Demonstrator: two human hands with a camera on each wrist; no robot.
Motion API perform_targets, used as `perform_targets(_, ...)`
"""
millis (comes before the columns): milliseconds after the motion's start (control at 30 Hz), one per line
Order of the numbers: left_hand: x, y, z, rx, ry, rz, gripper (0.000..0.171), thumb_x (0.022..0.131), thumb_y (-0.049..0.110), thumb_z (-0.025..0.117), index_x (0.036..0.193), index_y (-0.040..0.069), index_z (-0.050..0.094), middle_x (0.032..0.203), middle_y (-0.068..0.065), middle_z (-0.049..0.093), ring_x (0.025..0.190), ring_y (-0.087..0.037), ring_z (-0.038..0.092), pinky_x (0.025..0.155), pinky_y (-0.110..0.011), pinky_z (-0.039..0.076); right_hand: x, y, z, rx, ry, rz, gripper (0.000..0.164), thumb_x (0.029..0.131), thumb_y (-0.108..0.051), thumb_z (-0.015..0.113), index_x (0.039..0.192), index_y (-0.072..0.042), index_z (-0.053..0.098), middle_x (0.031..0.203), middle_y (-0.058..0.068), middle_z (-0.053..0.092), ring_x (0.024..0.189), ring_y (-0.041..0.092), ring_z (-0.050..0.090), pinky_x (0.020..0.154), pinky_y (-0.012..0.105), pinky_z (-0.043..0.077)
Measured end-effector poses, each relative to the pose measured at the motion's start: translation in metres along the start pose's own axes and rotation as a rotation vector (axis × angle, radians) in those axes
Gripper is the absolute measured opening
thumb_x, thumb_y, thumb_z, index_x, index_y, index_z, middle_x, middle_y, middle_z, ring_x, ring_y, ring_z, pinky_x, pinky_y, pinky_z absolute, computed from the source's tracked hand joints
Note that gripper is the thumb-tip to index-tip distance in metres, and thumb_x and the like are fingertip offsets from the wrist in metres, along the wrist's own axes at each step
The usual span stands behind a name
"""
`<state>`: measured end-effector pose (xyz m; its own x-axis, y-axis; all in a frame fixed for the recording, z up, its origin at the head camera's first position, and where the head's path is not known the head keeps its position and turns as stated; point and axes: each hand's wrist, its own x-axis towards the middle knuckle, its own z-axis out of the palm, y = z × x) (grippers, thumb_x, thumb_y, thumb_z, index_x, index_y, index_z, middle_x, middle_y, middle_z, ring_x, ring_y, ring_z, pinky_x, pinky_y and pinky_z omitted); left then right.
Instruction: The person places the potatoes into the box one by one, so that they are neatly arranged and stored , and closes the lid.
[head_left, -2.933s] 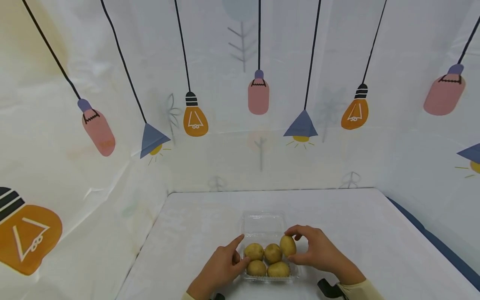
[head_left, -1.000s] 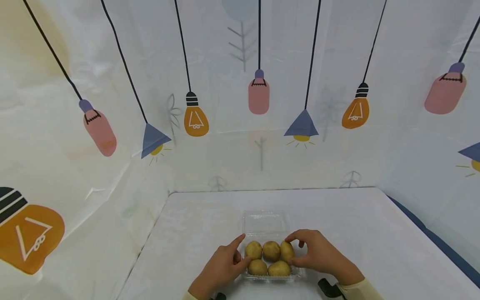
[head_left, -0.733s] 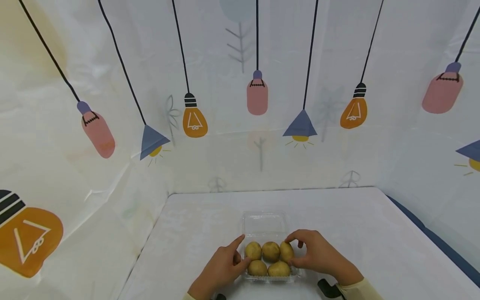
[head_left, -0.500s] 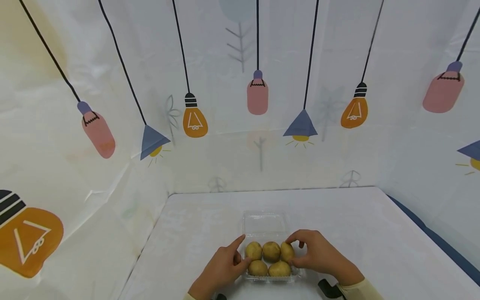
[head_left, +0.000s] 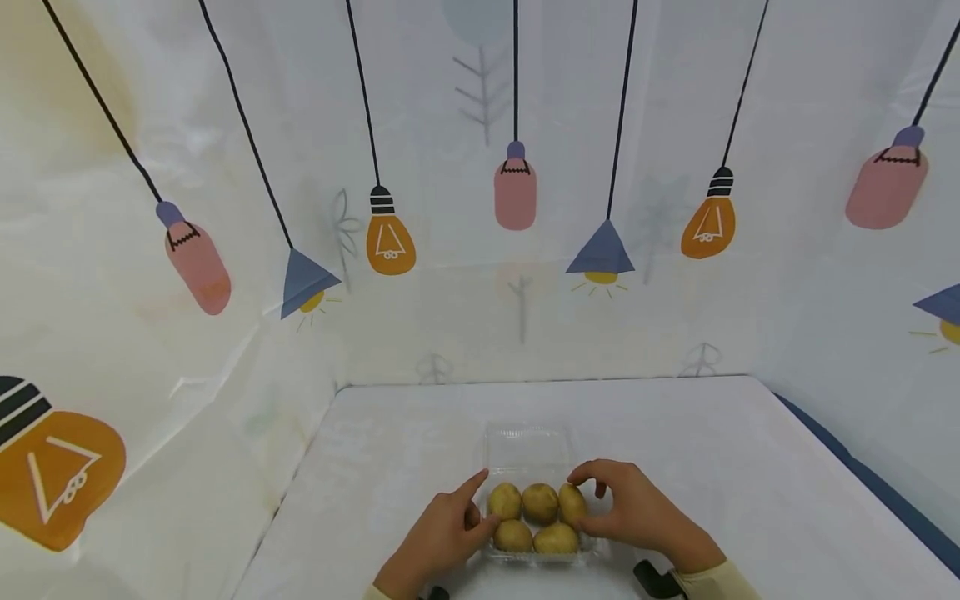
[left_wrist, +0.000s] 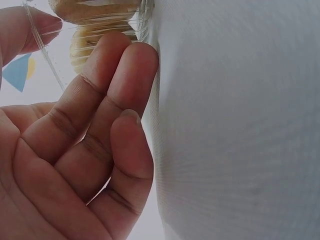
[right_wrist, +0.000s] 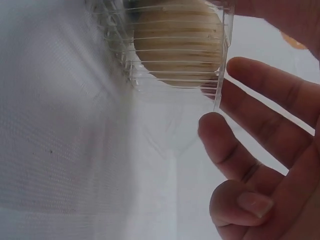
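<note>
A clear plastic clamshell box (head_left: 542,559) with several potatoes (head_left: 540,503) in two rows lies on the white table. At the right end of its back row sits an upright potato (head_left: 572,502); my right hand (head_left: 632,510) pinches it between index finger and thumb. My left hand (head_left: 447,533) holds the box's left side, index finger stretched to the far corner and thumb over the rim. In the left wrist view, the fingers (left_wrist: 125,70) bend against the ribbed outer wall. The right wrist view shows a potato (right_wrist: 180,45) through the box wall, with the other fingers (right_wrist: 220,140) loosely bent outside.
The box's open lid (head_left: 527,447) lies flat behind it. White tabletop (head_left: 405,442) spreads around the box. A cloth (head_left: 465,333) printed with lamps and bulbs hangs behind and at the sides.
Since the oldest frame, my right hand has brought the potato down into the back row, still pinching it. The neighbouring potatoes shifted slightly left. My left hand has kept its place.
</note>
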<state>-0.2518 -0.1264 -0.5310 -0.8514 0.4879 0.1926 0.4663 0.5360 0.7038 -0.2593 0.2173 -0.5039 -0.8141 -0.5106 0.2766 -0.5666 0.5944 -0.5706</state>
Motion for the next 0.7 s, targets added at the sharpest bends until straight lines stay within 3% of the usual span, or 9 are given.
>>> perform_targets(400, 0.002, -0.005, -0.001, 0.013, -0.008, -0.032, 0.076, 0.102, 0.047, 0.068, 0.16, 0.005, 0.043, 0.072, 0.017, 0.062, 0.057, -0.001, 0.054, 0.056, -0.023, 0.049, 0.004, 0.006, 0.0, 0.005, 0.148, -0.064, 0.033, 0.091, -0.041, 0.085, 0.119, -0.03, 0.072, 0.114, -0.004, 0.074, 0.082, 0.009, 0.061, 0.07, 0.033, 0.052)
perform_targets(700, 0.003, -0.005, -0.002, -0.01, 0.0, -0.006, 0.067, 0.106, 0.041, 0.065, 0.158, 0.005, 0.045, 0.072, 0.018, 0.063, 0.058, 0.0, 0.056, 0.056, -0.023, 0.05, 0.001, 0.011, -0.004, -0.027, 0.227, 0.035, 0.033, 0.09, -0.047, 0.084, 0.117, -0.033, 0.073, 0.111, -0.009, 0.074, 0.082, 0.012, 0.063, 0.068, 0.035, 0.05)
